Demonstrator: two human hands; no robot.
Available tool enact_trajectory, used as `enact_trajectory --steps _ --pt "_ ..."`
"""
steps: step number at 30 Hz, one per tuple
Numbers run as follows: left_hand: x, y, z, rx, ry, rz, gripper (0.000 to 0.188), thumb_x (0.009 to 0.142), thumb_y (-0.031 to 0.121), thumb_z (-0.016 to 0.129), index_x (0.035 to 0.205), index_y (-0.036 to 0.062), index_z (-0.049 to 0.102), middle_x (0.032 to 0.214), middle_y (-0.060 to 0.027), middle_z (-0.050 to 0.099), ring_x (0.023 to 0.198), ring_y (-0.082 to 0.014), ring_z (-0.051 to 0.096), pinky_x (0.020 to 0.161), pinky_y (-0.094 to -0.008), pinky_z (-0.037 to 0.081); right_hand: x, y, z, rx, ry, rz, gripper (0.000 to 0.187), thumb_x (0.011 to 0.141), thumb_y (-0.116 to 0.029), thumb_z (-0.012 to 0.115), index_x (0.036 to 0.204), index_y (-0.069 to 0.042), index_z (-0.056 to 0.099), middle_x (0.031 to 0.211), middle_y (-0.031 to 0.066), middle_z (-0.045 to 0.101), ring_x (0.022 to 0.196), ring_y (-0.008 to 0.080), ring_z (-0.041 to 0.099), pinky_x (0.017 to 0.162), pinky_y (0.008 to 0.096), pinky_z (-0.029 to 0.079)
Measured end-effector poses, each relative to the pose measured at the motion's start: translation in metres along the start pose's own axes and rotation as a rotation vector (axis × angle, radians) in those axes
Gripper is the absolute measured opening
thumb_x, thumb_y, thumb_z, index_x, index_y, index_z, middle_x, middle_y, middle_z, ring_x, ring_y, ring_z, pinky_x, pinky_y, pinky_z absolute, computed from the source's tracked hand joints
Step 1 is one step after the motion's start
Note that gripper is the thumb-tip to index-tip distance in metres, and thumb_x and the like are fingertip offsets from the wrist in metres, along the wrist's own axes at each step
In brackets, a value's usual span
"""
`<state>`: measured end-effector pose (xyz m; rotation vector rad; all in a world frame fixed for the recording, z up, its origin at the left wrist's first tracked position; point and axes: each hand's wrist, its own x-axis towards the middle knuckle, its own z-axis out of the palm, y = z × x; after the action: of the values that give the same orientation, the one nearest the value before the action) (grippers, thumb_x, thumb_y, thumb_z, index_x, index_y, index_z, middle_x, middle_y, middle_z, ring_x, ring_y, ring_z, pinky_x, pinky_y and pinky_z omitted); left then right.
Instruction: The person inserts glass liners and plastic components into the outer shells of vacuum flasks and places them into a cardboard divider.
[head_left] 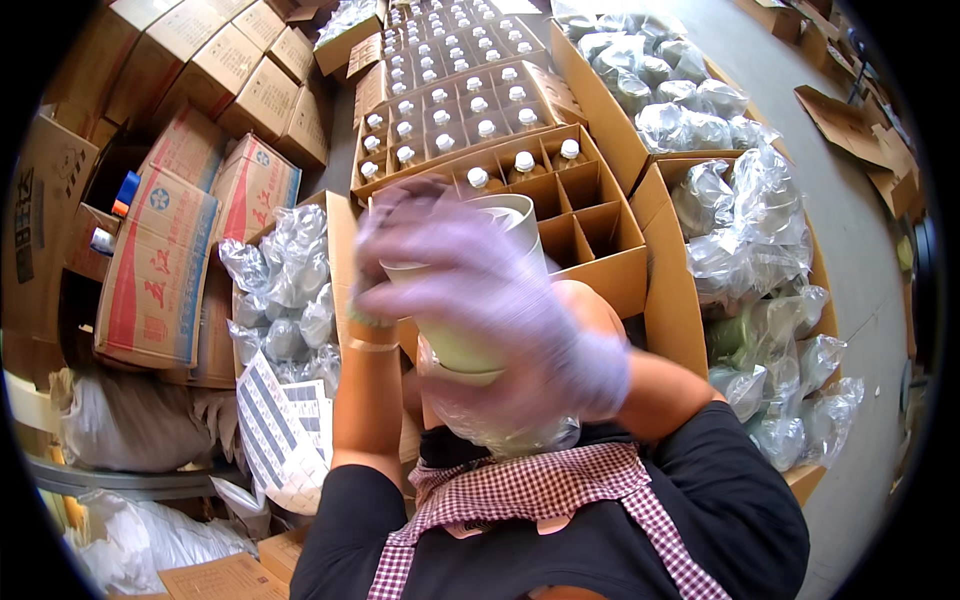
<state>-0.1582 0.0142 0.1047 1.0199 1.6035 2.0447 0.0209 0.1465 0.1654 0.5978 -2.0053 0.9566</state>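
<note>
In front of my chest is a pale green cylindrical container (462,352), its pale rim (512,212) showing above my fingers; its exact kind is unclear. My right hand (510,300), in a lavender glove, lies across the container with its fingers round it, smeared by motion. Behind and to the left, my gloved left hand (400,225) is raised against the upper side of the container; blur and the right hand hide its fingers. A clear plastic bag (515,435) hangs crumpled below the container, over my lap.
Just ahead stands a divided carton (625,240) with several white-capped bottles (525,165). More bottle-filled cartons (440,115) stretch beyond. Plastic-wrapped items fill cartons at right (750,240) and left (290,270). Stacked boxes (165,260) and printed sheets (280,430) are at left.
</note>
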Motion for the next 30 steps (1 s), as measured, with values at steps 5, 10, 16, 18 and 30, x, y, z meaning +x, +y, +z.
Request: enact_trajectory --steps 5,10,16,18,30 --pt "-0.016 0.045 0.048 0.581 -0.123 0.454 0.027 0.098 0.023 0.053 0.090 0.0035 0.071 0.095 -0.0111 0.067 0.095 -0.0249 0.062 0.108 -0.0432 0.044 -0.042 0.128 -0.033 0.972 0.042 0.509 0.025 0.082 -0.021 0.080 0.096 -0.003 0.070 0.107 0.0073 0.068 0.106 0.0187 0.064 0.098 0.0371 0.051" --pt "0.010 -0.075 -0.008 -0.482 -0.076 -0.023 0.032 0.106 0.028 0.050 0.087 0.0048 0.061 0.098 -0.0094 0.062 0.097 -0.0224 0.060 0.104 -0.0403 0.047 0.004 0.022 0.026 -0.309 0.180 0.155 0.023 0.072 -0.019 0.082 0.085 -0.008 0.066 0.087 0.0091 0.063 0.085 0.0287 0.064 0.080 0.0395 0.051" --pt "0.005 0.043 0.036 0.482 -0.033 0.266 0.040 0.102 0.036 0.059 0.096 -0.0021 0.069 0.107 -0.0143 0.068 0.103 -0.0252 0.064 0.101 -0.0397 0.050 -0.041 0.160 -0.021 1.111 0.055 0.614 0.045 0.077 -0.030 0.087 0.104 -0.002 0.065 0.117 0.0124 0.064 0.119 0.0219 0.061 0.107 0.0353 0.044" --pt "-0.001 0.035 0.059 0.709 0.062 0.362 0.038 0.093 0.039 0.071 0.092 0.0015 0.073 0.092 -0.0100 0.067 0.090 -0.0241 0.062 0.105 -0.0397 0.046 -0.042 0.162 -0.004 1.199 0.167 0.566 0.041 0.079 -0.032 0.087 0.098 -0.005 0.063 0.110 0.0101 0.066 0.110 0.0159 0.060 0.100 0.0321 0.046" --pt "-0.005 -0.047 0.022 -0.339 -0.350 0.221 0.048 0.096 0.042 0.066 0.119 0.0007 0.068 0.116 -0.0135 0.066 0.124 -0.0282 0.057 0.117 -0.0468 0.038 -0.019 0.017 -0.089 0.398 -0.067 0.291 0.052 0.100 -0.051 0.060 0.118 -0.003 0.068 0.104 0.0057 0.059 0.102 0.0182 0.057 0.090 0.0359 0.045"
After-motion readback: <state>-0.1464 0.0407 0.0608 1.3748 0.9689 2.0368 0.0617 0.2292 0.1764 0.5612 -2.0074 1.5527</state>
